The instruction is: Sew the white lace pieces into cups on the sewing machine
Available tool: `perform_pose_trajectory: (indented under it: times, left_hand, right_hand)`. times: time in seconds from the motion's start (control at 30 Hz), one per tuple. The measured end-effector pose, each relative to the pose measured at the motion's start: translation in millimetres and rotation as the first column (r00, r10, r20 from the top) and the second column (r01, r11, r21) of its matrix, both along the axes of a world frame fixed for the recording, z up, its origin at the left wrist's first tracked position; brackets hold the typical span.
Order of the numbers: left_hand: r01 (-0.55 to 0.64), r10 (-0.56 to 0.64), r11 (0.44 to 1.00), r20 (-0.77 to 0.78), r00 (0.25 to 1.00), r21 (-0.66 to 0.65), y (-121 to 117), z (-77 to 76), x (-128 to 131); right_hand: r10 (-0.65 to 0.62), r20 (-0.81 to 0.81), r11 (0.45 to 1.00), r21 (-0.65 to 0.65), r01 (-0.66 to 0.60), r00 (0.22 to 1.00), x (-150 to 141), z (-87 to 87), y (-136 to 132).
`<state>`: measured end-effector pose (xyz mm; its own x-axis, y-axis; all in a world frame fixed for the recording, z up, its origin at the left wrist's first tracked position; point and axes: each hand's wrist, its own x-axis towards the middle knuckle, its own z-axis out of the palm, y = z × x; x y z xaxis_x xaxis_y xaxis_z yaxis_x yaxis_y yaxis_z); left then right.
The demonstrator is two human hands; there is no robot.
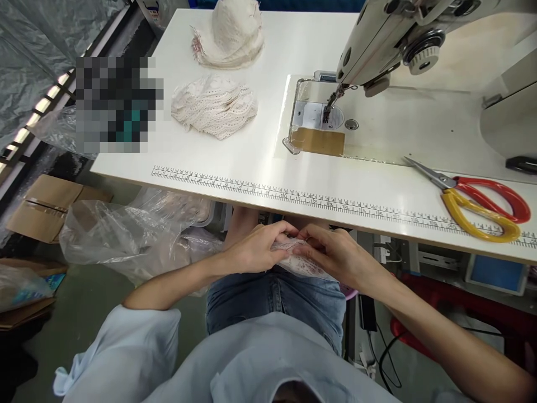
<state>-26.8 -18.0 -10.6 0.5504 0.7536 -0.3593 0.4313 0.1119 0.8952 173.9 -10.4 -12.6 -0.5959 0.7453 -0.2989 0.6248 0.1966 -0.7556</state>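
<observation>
Just below the table's front edge, my left hand [262,246] pinches one side of a piece of white lace fabric [304,265]. The other side of the lace is gripped between the fingers of my right hand [335,252]. The fabric hangs over my lap, and the fingers cover part of it. On the white table, a folded pile of cream eyelet lace [216,106] lies left of the sewing machine [377,45]. Behind that pile sits a cream fabric bundle [235,33] with a frayed edge.
Scissors [482,204] with red and yellow handles lie at the table's right front. A printed ruler [268,193] runs along the front edge. Clear plastic bags [121,235] and a cardboard box [50,207] are at the lower left. Cables [388,358] hang at the lower right.
</observation>
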Motion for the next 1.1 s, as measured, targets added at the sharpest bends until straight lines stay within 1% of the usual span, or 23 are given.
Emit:
perform_pose_trajectory:
  times: [0.1,0.17,0.3,0.37,0.47,0.53,0.63,0.67,0.73,0.83,0.9,0.97,1.03,1.1]
  left_hand:
    - [0.037,-0.038,0.999,0.035,0.999,0.028,8,5.5,0]
    - [0.038,-0.039,0.997,0.025,0.999,0.066,13,7.0,0]
    - [0.047,-0.040,0.994,-0.065,0.997,0.102,18,4.2,-3]
    - [0.044,-0.039,0.995,-0.061,0.997,0.092,16,3.1,-7]
    - [0.044,-0.045,0.996,0.020,0.999,0.076,11,4.3,-12]
    - [0.064,-0.065,0.998,0.060,0.996,0.021,9,5.3,-14]
    - [0.052,-0.048,0.997,0.062,0.997,-0.063,9,4.5,-14]
    - [0.047,-0.042,0.996,0.059,0.997,-0.075,9,3.8,-14]
    - [0.056,-0.052,0.995,0.057,0.997,-0.082,10,2.1,-13]
    - [0.081,-0.077,0.993,0.042,0.996,-0.085,10,-0.7,-15]
    - [0.094,-0.091,0.992,0.037,0.995,-0.088,10,-2.6,-16]
    - [0.118,-0.112,0.987,0.064,0.992,-0.110,9,-4.1,-17]
    - [0.141,-0.129,0.982,0.094,0.987,-0.124,7,-5.3,-15]
    - [0.146,-0.139,0.984,0.078,0.987,-0.098,5,-6.2,-12]
  right_hand:
    - [0.017,-0.020,0.999,0.045,-0.016,1.000,-1,3.2,4]
    - [0.018,-0.035,0.998,0.068,-0.016,0.999,0,6.4,8]
    - [-0.061,-0.056,0.998,0.013,0.062,0.997,4,11.5,11]
    - [-0.094,-0.079,0.995,-0.020,0.093,0.992,7,12.6,9]
    - [-0.092,-0.111,0.996,-0.030,0.089,0.990,9,13.2,3]
    - [-0.085,-0.124,0.996,-0.020,0.083,0.989,9,13.1,-2]
    - [-0.101,-0.153,0.995,-0.026,0.098,0.983,8,12.5,-6]
    - [-0.104,-0.167,0.994,-0.046,0.097,0.981,8,12.3,-7]
    - [-0.094,-0.174,0.989,-0.133,0.071,0.980,8,11.8,-7]
    - [-0.075,-0.153,0.954,-0.298,0.026,0.985,8,10.0,-7]
    - [-0.090,-0.153,0.933,-0.360,0.029,0.984,8,7.4,-7]
    - [-0.119,-0.160,0.925,-0.377,0.050,0.980,6,3.6,-8]
    - [-0.129,-0.152,0.928,-0.367,0.065,0.980,5,-0.9,-9]
    - [-0.117,-0.142,0.936,-0.346,0.061,0.983,5,-4.7,-9]
